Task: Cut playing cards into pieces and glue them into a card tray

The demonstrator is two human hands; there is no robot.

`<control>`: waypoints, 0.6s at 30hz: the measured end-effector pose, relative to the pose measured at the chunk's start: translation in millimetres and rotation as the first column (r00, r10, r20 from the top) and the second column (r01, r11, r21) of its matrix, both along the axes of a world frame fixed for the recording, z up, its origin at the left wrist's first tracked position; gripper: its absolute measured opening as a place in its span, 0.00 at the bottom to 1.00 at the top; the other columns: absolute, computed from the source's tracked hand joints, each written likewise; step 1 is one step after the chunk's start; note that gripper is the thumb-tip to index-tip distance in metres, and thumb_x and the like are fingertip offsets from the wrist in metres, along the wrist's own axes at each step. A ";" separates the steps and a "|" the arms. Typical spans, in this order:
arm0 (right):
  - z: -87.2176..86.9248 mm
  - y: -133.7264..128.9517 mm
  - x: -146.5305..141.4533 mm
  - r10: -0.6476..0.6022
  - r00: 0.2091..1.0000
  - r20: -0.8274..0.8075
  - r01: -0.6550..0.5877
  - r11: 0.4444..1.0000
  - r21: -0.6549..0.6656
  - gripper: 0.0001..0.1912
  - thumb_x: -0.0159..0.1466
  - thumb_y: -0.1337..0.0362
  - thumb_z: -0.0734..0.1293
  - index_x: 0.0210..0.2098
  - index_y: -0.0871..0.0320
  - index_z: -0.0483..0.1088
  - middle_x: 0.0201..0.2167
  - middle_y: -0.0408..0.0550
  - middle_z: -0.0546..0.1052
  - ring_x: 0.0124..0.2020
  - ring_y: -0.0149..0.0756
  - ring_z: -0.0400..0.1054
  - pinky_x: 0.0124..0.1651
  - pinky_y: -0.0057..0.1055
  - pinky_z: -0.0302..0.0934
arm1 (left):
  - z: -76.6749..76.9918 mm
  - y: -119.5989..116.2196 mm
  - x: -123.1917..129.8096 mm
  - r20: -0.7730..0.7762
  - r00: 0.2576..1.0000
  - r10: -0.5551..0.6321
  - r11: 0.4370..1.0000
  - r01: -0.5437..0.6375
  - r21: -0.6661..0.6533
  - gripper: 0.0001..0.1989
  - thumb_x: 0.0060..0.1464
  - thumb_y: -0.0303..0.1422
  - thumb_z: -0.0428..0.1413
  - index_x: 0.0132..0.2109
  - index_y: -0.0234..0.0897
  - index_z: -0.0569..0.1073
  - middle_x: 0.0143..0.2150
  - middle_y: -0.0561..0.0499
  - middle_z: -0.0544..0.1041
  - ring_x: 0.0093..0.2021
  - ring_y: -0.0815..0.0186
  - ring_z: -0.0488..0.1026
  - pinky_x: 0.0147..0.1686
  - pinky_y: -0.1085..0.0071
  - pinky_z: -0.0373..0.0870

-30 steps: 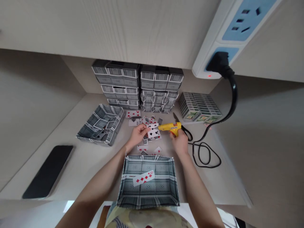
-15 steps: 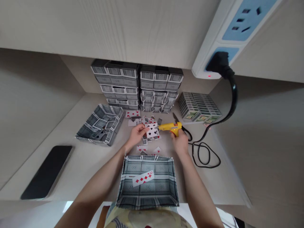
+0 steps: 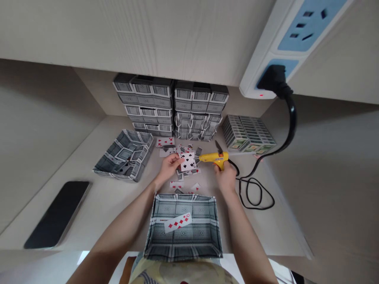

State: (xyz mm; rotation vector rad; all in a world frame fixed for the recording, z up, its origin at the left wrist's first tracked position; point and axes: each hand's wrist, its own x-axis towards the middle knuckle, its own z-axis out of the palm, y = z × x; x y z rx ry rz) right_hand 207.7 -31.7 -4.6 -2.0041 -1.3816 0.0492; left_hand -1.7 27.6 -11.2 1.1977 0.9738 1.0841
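Beyond grey card-made tray (image 3: 205, 223), my left hand (image 3: 168, 168) pinches white spade card (image 3: 188, 162).
Likely bendy, take edge; right hand (image 3: 226, 178) holds yellow plastic glue gun (image 3: 209, 157).

The single view comes from a camera on the person's head, above the near edge of the pale, smooth table (image 3: 281, 228). It faces forward and steeply down, taking in the table to its far edge. The white and pale-blue power strip (image 3: 257, 85) looms large, closest to the lens at upper right; both bare hands (image 3: 169, 167) (image 3: 225, 177) appear smaller, farther off near the middle.
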 end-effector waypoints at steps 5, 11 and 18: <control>1.8 -0.7 -0.8 -0.023 0.999 0.041 0.022 1.000 0.016 0.06 0.52 0.64 0.59 0.26 0.61 0.63 0.22 0.47 0.67 0.24 0.34 0.60 0.28 0.28 0.51 | -3.2 1.1 -0.6 0.062 0.998 0.010 0.999 -0.007 -0.045 0.15 0.40 0.39 0.60 0.25 0.35 0.63 0.17 0.59 0.65 0.17 0.75 0.62 0.19 0.78 0.57; 9.3 -1.8 2.5 -0.137 0.987 0.086 0.138 0.990 -0.001 0.08 0.51 0.61 0.62 0.26 0.61 0.63 0.23 0.48 0.68 0.25 0.37 0.62 0.28 0.30 0.54 | -4.9 4.4 -3.7 0.110 0.993 0.047 0.999 -0.044 -0.032 0.14 0.39 0.38 0.60 0.25 0.34 0.65 0.18 0.58 0.67 0.18 0.75 0.63 0.19 0.78 0.58; 7.8 -2.6 36.2 -0.297 0.947 0.118 0.291 0.954 0.071 0.18 0.47 0.55 0.66 0.32 0.63 0.66 0.28 0.54 0.70 0.32 0.45 0.65 0.34 0.36 0.58 | 4.6 2.0 -4.7 -0.003 0.991 0.136 0.983 -0.134 0.123 0.12 0.43 0.37 0.59 0.24 0.35 0.65 0.17 0.58 0.68 0.17 0.74 0.64 0.19 0.78 0.59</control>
